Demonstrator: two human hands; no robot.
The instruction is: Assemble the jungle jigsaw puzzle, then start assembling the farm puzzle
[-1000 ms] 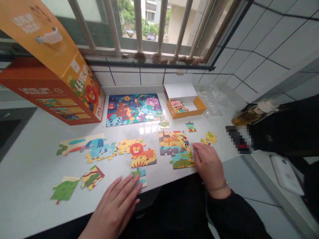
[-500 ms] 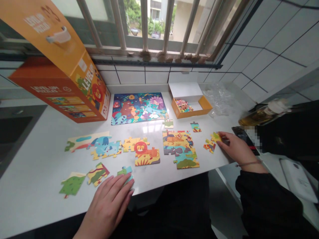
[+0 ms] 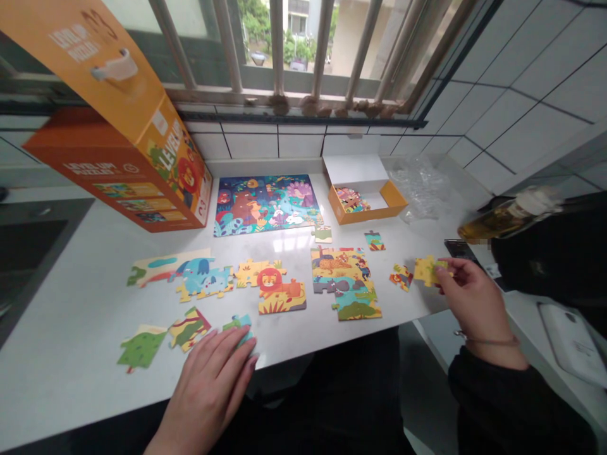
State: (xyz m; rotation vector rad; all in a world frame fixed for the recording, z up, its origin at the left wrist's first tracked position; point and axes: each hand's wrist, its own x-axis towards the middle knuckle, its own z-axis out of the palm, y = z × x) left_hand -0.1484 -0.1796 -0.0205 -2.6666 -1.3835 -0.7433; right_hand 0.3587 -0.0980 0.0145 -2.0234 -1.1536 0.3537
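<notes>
Between thumb and fingers, my right hand pinches a yellow-and-green puzzle piece at the right side of the counter. A small loose puzzle piece lies just left of it. My left hand rests flat at the front edge, its fingertips partly covering a green-and-blue puzzle piece. Past those fingers lie a tree piece and a brown-and-green piece. Joined sections show a lion, blue elephants and a leopard with a hippo.
A finished-looking dark forest puzzle lies at the back. Beside it an open yellow box holds more pieces, next to crumpled clear plastic. A tall orange box stands back left. At right are an oil bottle and a phone.
My right hand has picked up the yellow-and-green piece and drawn it to the right, away from the small loose piece. My left hand stays nearly in place.
</notes>
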